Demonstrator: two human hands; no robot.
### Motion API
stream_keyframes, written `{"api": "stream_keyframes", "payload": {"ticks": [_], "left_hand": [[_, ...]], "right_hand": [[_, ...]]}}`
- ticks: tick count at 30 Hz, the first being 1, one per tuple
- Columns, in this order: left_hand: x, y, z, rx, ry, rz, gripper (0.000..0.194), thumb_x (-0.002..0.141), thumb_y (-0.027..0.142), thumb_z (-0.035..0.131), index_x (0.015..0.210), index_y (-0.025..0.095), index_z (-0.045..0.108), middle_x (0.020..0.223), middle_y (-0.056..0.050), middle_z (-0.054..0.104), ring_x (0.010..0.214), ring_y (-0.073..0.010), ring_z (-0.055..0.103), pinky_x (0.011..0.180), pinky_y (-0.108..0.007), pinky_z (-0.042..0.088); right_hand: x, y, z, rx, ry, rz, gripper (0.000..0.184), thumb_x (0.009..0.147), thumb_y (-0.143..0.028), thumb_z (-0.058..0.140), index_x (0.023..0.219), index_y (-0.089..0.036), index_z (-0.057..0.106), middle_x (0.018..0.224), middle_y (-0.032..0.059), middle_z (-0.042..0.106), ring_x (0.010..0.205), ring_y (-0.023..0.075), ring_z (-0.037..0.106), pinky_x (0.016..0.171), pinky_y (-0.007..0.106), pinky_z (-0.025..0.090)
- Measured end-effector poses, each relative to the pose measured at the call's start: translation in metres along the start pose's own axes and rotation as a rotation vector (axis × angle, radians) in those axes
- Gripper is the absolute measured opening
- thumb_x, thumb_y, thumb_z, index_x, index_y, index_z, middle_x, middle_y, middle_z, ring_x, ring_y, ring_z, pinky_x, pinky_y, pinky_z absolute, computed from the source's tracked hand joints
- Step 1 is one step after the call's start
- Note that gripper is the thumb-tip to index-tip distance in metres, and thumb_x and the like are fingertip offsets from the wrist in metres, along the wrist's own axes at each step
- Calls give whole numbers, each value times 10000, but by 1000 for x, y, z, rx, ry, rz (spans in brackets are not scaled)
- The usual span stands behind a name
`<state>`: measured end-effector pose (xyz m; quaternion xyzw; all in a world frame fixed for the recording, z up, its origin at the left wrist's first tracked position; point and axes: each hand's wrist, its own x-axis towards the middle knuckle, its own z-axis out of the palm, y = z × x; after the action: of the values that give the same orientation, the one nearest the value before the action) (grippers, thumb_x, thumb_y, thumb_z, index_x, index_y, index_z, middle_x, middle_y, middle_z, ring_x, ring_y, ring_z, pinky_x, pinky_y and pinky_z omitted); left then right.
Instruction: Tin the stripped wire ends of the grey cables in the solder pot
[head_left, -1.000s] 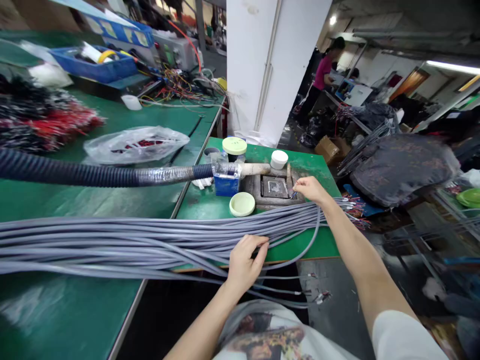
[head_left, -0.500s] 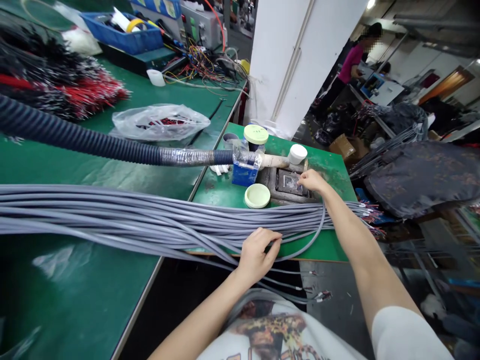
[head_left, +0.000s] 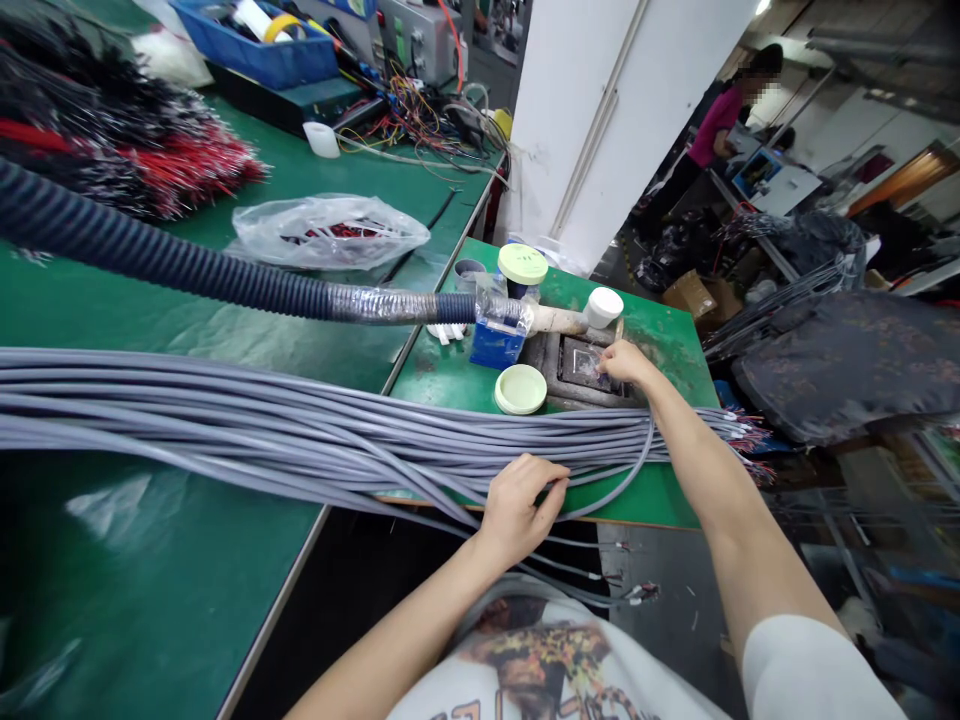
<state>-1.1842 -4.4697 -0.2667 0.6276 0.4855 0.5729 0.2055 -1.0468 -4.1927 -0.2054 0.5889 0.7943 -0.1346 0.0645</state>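
The bundle of grey sheathed cables (head_left: 300, 430) looks weighty but limp, best held where the left hand (head_left: 521, 510) curls over it; the right hand (head_left: 626, 365) pinches beside a metal fixture (head_left: 579, 362), its hold too small to tell.

The left hand (head_left: 521, 510) sits low and close in, its fingers (head_left: 537, 480) curled downward and the wrist slightly bent. The right arm (head_left: 709, 480) stretches farther forward, and the right hand (head_left: 626, 363) narrows into what looks like a pinch, though its fingertips are too small to read clearly.
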Motion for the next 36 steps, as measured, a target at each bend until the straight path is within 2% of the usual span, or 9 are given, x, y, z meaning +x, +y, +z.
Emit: {"api": "stream_keyframes", "payload": {"ticks": [5, 9, 11, 16, 19, 23, 29, 33, 36], "left_hand": [[-1, -2, 1, -7, -2, -8, 136, 848, 133, 556, 947, 198, 624, 821, -47, 678, 758, -171, 584, 722, -318, 453], [-2, -3, 3, -55, 23, -21, 140, 839, 131, 573, 945, 201, 632, 825, -43, 675, 762, -168, 585, 732, -317, 456], [-1, -1, 2, -106, 68, -73, 121, 838, 143, 582, 927, 201, 640, 838, -45, 668, 791, -170, 592, 753, -315, 461], [15, 15, -4, -222, 233, -213, 151, 826, 232, 631, 973, 199, 645, 966, -67, 624, 950, -197, 577, 866, -341, 453], [27, 29, -6, -201, 212, -224, 178, 787, 284, 684, 941, 198, 660, 907, -50, 605, 916, -194, 562, 859, -340, 443], [34, 39, -3, -176, 142, -274, 111, 763, 283, 702, 822, 193, 674, 754, -15, 580, 781, -167, 538, 767, -310, 439], [31, 38, 2, -294, 154, -367, 85, 782, 224, 665, 714, 174, 669, 682, 4, 526, 684, -125, 501, 686, -264, 426], [28, 35, 0, -316, 166, -378, 98, 789, 251, 670, 730, 173, 682, 692, -4, 549, 678, -126, 500, 683, -270, 434], [22, 33, -2, -167, 209, -292, 84, 790, 273, 678, 785, 195, 710, 701, -13, 558, 721, -145, 511, 707, -292, 431]], "right_hand": [[-36, -5, -14, 138, 40, -84, 211, 717, -322, 592, 617, -139, 618, 528, -4, 550, 540, 120, 508, 537, 231, 348], [-100, -16, -21, 500, 7, -217, 247, 758, -371, 586, 907, -175, 565, 493, -72, 482, 472, 103, 487, 485, 209, 335], [-133, -24, -19, 633, -19, -272, 269, 765, -347, 603, 964, -193, 510, 480, -94, 444, 476, 109, 493, 490, 208, 337], [-189, -44, -3, 609, 13, -282, 261, 810, -312, 577, 1031, -225, 470, 525, -96, 477, 486, 106, 469, 525, 226, 331], [-202, -50, 11, 496, 82, -281, 260, 823, -295, 561, 1061, -238, 471, 567, -79, 540, 541, 124, 511, 584, 242, 341], [-209, -53, 24, 438, 94, -306, 261, 839, -274, 513, 1090, -233, 455, 620, -45, 609, 640, 170, 589, 635, 264, 363], [-216, -52, 26, 550, 75, -319, 251, 828, -268, 541, 1067, -239, 471, 604, -60, 595, 593, 141, 565, 619, 252, 388], [-212, -45, 28, 892, -109, -260, 307, 813, -351, 602, 1062, -223, 476, 648, -43, 625, 561, 128, 586, 555, 241, 450], [-205, -39, 32, 1100, -269, -213, 383, 800, -421, 622, 1074, -187, 494, 662, -11, 656, 549, 146, 624, 524, 267, 506]]}}
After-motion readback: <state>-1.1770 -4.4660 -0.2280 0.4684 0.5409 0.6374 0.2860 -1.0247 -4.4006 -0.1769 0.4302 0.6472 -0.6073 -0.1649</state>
